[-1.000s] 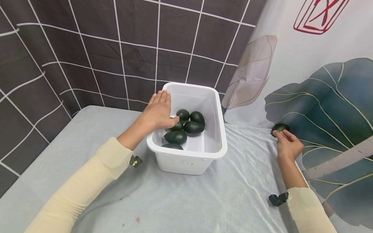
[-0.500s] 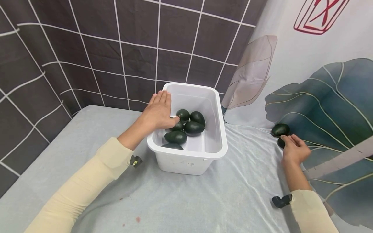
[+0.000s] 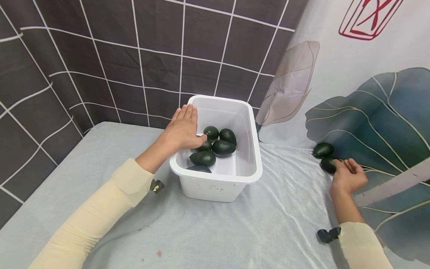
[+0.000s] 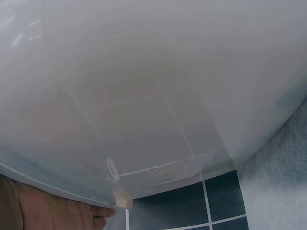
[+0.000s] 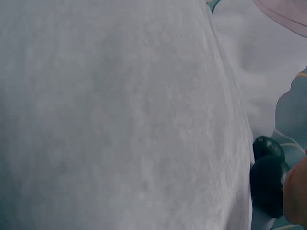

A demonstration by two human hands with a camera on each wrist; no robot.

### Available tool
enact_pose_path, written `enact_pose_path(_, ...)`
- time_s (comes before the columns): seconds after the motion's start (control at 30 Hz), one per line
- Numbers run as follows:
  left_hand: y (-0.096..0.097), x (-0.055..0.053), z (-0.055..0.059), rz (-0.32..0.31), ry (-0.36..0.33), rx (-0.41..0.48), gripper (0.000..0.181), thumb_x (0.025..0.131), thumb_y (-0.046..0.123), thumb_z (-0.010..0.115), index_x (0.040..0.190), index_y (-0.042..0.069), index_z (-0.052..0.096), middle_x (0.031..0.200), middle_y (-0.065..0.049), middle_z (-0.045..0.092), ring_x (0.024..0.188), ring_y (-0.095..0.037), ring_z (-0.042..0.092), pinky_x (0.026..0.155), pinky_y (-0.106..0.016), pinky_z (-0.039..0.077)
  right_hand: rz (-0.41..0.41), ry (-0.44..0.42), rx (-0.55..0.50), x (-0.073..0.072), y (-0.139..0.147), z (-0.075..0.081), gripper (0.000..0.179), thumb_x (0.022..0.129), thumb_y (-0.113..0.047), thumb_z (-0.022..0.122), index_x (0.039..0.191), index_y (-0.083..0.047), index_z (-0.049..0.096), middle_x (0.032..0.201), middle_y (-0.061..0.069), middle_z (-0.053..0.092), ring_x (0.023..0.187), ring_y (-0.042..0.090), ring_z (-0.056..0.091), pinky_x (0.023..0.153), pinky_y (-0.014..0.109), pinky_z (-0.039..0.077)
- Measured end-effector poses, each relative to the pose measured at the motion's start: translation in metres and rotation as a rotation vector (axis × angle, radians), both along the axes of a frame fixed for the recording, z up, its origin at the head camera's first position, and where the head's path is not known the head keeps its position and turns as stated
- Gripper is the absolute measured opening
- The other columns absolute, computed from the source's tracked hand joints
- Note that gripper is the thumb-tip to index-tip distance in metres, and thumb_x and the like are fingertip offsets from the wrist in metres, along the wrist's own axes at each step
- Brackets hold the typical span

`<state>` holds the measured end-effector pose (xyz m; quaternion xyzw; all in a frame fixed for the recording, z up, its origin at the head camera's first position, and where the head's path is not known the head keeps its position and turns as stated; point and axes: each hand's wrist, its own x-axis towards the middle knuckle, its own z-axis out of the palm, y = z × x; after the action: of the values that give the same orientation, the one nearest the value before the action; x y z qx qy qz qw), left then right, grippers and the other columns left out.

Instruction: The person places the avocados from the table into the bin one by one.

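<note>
In the head view, my left hand (image 3: 183, 132) lies flat with straight fingers on the left rim of a white plastic tub (image 3: 215, 186). The left wrist view shows its fingers (image 4: 57, 213) along the tub's underside edge. Inside sit several dark green avocados (image 3: 223, 147). Far to the right, one avocado (image 3: 323, 150) rests at the table's edge, and a second avocado (image 3: 327, 165) lies just in front of it. My right hand (image 3: 347, 175) is at the second one, loosely bent, its thumb overlapping the avocado's right side.
A pale grey cloth (image 3: 268, 231) covers the table. Behind it hangs a dark curtain (image 3: 161, 71) with a white grid. To the right is a white sheet (image 3: 336, 63) printed with leaves, close against the table edge.
My right hand has moved right and toward me, from the first avocado to the second, uncovering both. The left hand and the tub have stayed put.
</note>
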<state>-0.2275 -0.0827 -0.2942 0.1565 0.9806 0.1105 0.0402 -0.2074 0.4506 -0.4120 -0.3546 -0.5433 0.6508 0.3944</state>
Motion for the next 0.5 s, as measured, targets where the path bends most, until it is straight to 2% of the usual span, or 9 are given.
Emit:
enact_pose_path(0.2,0.0,0.0,-0.001,-0.009,0.006,-0.003,0.107,0.106,0.049,0.055,0.176,-0.012,0.003,0.188,-0.031,-0.001,0.178,-0.047,0.0,0.147,-0.055,0.0,-0.045,-0.029,0.025,0.004,0.007,-0.004,0.063,0.087,-0.004,0.095,0.146,-0.014,0.075,0.119,-0.013,0.068,0.118,0.002,0.064,0.121,0.021,0.049)
enact_pose_path(0.5,0.0,0.0,-0.001,-0.007,0.018,-0.009,0.107,0.106,0.05,0.055,0.176,-0.013,0.004,0.188,-0.031,0.0,0.178,-0.047,0.0,0.147,-0.055,0.001,-0.038,-0.113,0.025,0.004,0.012,-0.006,0.067,0.089,-0.007,0.094,0.151,-0.018,0.071,0.135,-0.014,0.067,0.127,0.0,0.062,0.125,0.019,0.045)
